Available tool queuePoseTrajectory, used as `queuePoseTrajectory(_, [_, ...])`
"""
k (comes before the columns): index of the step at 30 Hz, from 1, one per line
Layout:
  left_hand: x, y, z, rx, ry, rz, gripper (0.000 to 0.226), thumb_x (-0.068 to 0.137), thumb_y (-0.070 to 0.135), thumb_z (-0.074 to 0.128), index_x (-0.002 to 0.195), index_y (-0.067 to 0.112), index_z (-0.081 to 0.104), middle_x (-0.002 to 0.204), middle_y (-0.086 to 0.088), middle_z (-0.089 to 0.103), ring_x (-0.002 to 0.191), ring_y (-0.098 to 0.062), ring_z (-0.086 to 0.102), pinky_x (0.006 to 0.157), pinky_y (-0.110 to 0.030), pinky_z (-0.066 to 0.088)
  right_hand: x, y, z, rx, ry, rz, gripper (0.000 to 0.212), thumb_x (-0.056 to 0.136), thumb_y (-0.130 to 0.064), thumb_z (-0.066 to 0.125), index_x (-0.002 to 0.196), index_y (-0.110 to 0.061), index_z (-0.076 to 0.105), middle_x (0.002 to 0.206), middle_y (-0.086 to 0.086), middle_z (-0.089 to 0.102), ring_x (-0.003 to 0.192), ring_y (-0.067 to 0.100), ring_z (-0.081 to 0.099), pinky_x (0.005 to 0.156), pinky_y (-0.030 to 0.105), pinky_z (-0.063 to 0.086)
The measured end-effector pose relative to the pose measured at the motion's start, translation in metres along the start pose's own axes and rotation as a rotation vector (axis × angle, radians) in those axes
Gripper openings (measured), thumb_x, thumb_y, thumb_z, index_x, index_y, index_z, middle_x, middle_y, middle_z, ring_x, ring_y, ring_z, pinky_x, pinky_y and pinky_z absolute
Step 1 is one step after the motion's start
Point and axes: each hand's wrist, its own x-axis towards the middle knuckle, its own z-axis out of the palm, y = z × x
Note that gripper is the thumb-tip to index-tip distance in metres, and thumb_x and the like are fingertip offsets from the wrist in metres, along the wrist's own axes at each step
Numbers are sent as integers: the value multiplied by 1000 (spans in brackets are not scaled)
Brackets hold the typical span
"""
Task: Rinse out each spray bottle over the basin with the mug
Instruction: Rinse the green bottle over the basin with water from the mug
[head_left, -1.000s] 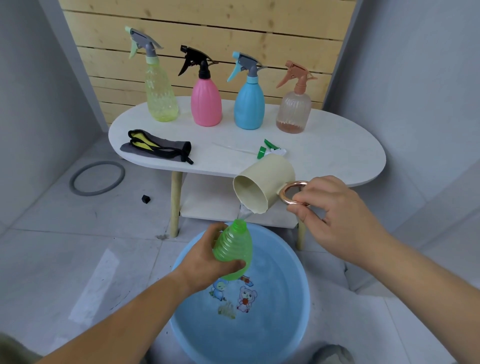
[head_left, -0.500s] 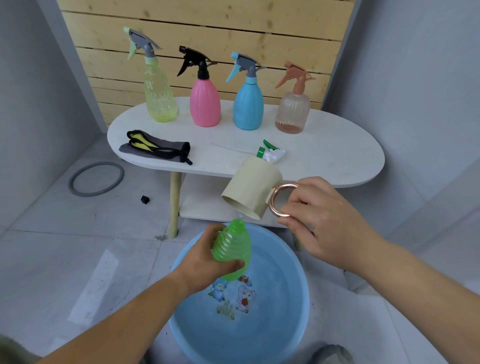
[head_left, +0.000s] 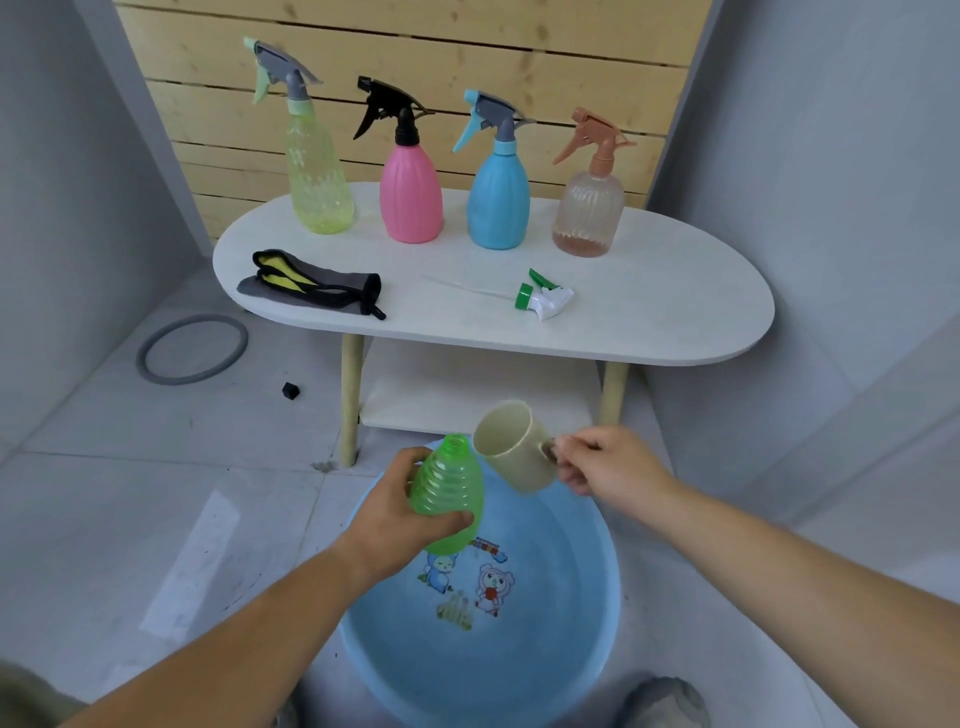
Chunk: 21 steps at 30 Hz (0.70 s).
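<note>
The white oval counter (head_left: 675, 291) is seen ahead, and the round blue basin (head_left: 576, 654) is set on the floor before it. Four capped spray bottles are stood upright in a row along the counter's back: a yellow-green bottle (head_left: 319, 171), a pink bottle (head_left: 410, 195), a blue bottle (head_left: 498, 202) and a clear peach bottle (head_left: 587, 210).

The uncapped green bottle (head_left: 449, 488) is held over the basin's far left rim. Its long axis is kept near upright, tipped slightly, and its open neck is pointed up and away. The left grip (head_left: 389, 512) is wrapped around its lower body, fingers curled.

The cream mug (head_left: 511, 449) is held just beside the bottle's neck, tilted, with its mouth turned up and to the left. Its handle is pinched by the right grip (head_left: 608, 462).

A grey and yellow cloth (head_left: 311, 286) is laid on the counter's left end. A green and white spray head (head_left: 543, 300) is laid flat near the middle, its tube pointed left.
</note>
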Motion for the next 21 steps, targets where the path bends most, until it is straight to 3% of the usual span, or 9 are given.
queuePoseTrajectory(2, [0,-4,-1,-20,0,-9,66,72,17,92,124,31,54,108,2,68,89,-1,67,74,-20,56,15,22,15,72,-48,189,28,97,-16,58,71,-6,64,66,11,61,60,22,55,61,39,52])
queuePoseTrajectory(5, [1,-7,2,-52,-23,-15,64,73,13,92,123,31,55,108,1,69,90,-2,69,76,-22,58,32,56,32,-22,-134,352,21,92,-11,56,73,-9,63,60,4,58,51,15,53,51,27,42])
queuePoseTrajectory(8, [3,-15,5,-70,-52,-28,69,66,23,95,123,31,57,110,1,70,99,-11,70,86,-31,61,49,82,47,-132,-172,418,22,94,-15,53,97,0,67,83,13,68,72,25,65,64,37,55])
queuePoseTrajectory(11, [5,-26,4,-47,-60,-36,74,58,34,94,123,32,58,110,4,71,103,-11,69,89,-33,60,61,100,65,-152,-155,451,30,95,-27,53,100,-1,67,98,21,73,88,36,72,80,48,59])
queuePoseTrajectory(14, [8,-35,5,-46,-55,-45,73,60,27,95,123,29,58,110,3,71,105,-13,68,89,-31,59,68,114,78,-160,-140,467,32,96,-35,54,96,-7,69,94,18,73,86,35,72,80,50,60])
queuePoseTrajectory(21, [14,-42,6,-73,-48,-61,69,61,27,93,121,31,59,111,5,72,108,-11,67,93,-33,57,83,132,83,-127,-154,522,32,99,-33,54,97,-6,71,96,16,74,90,32,71,81,45,61])
